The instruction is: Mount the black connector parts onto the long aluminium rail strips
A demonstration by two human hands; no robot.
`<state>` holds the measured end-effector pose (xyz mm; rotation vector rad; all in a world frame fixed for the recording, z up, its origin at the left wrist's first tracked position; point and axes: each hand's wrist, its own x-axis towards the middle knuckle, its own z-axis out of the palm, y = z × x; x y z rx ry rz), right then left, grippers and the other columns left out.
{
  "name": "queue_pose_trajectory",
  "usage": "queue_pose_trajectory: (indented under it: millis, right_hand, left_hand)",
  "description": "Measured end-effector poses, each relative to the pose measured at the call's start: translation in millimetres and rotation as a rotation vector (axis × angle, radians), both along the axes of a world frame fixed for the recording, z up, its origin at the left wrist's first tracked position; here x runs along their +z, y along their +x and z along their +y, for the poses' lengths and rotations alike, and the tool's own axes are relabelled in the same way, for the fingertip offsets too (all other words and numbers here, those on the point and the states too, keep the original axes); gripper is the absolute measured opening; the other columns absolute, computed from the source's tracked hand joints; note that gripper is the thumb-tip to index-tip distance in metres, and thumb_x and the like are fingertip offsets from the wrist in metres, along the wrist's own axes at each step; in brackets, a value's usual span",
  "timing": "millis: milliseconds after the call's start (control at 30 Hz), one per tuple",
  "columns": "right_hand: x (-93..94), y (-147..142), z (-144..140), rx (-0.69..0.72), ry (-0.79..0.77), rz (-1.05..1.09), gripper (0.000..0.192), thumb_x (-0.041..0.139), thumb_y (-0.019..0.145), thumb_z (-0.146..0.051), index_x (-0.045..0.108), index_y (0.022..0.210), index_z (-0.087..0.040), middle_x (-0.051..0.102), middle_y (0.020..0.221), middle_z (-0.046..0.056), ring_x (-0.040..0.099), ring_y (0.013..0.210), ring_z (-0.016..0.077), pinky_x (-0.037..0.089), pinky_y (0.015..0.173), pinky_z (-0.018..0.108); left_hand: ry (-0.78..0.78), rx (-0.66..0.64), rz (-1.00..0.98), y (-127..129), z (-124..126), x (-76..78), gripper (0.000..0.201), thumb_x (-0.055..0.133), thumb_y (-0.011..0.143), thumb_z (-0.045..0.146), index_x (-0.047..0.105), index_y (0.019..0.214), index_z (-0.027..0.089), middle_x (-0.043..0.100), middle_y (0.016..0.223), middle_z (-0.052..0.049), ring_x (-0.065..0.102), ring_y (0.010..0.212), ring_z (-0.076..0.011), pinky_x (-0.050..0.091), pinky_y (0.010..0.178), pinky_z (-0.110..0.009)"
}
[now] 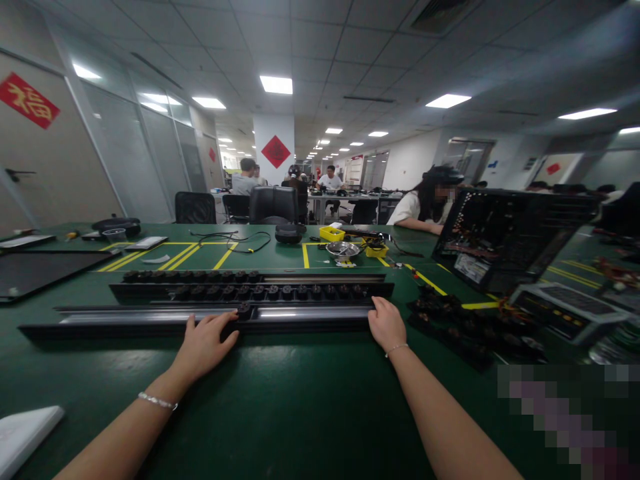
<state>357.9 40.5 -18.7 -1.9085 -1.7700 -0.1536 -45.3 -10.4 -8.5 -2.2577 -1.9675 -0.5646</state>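
A long black rail [310, 319] with a shiny metal channel lies across the green table in front of me. On its middle sits a small black block [244, 311]. My left hand [204, 347] rests over the rail with its fingers spread, the index fingertip at the block. At the right end, my right hand [387, 325] has its fingers closed over the rail's edge. Just behind is a second black rail [350, 292] carrying a row of round black parts. Similar parts line the left half of another rail [320, 279] farther back.
To the right lie a heap of dark parts [465, 323], a grey power supply [570, 310] and an open computer case [505, 233]. A metal bowl [343, 250] and yellow trays [332, 233] stand behind the rails. A co-worker [425, 203] sits across the table.
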Motion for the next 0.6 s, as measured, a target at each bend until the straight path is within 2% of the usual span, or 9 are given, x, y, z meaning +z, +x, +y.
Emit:
queue_pose_trajectory:
  millis: [600]
  right_hand:
    - [-3.7,1.7,3.4,0.018,0.053,-0.017,0.048,0.032,0.079,-0.016,0.057,0.119,-0.004,0.057,0.122,0.014,0.048,0.115,0.0216,0.032,0.102,0.032]
  left_hand:
    - [-0.017,-0.037,0.032,5.4,1.0,-0.5,0.040,0.042,0.081,0.042,0.052,0.116,0.024,0.060,0.122,-0.006,0.050,0.114,-0.0269,0.010,0.105,-0.063]
